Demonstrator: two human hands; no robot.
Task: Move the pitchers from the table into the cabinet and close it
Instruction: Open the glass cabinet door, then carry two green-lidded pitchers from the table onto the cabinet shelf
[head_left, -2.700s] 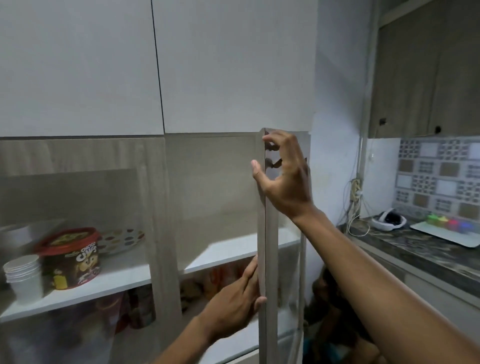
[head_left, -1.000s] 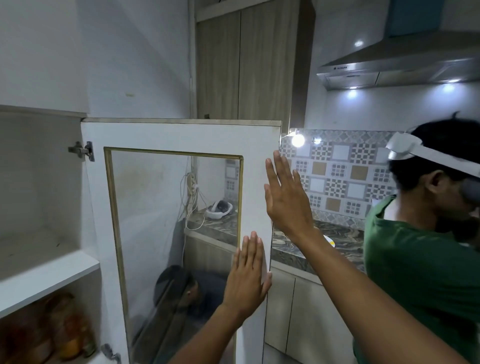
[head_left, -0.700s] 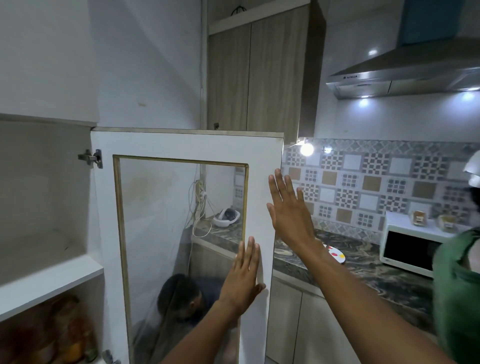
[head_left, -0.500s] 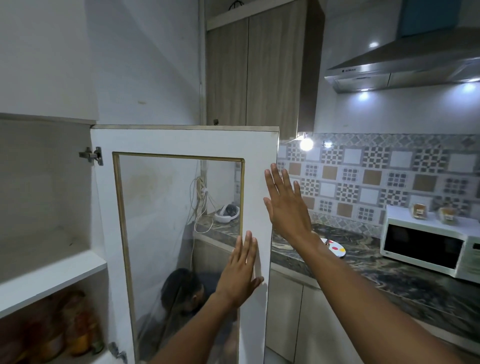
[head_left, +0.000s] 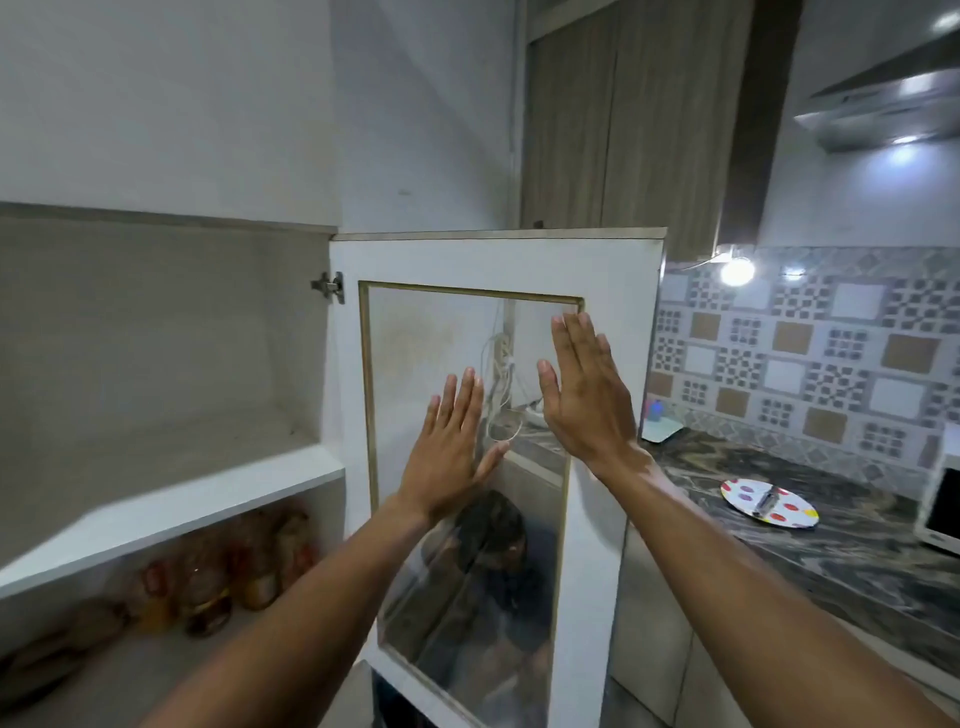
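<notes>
The cabinet (head_left: 156, 332) stands open at the left, with a bare white upper shelf (head_left: 171, 509). Its white door (head_left: 618, 322) with a glass pane is swung wide to the right. My left hand (head_left: 449, 449) and my right hand (head_left: 584, 395) are raised flat in front of the pane, fingers up and apart, holding nothing. Whether the palms touch the glass I cannot tell. No pitcher and no table are in view.
Several jars (head_left: 218, 582) stand on the lower shelf. A marble counter (head_left: 857, 561) runs along the right, carrying a spotted plate (head_left: 769, 504) and a white microwave (head_left: 940, 509). Through the glass a crouching person's head (head_left: 493, 525) shows below. Cables (head_left: 501, 384) hang on the wall.
The door swung from nearly edge-on to wide open. In the last second both hands slid left from the door's right frame onto the glass. A person in green left the view.
</notes>
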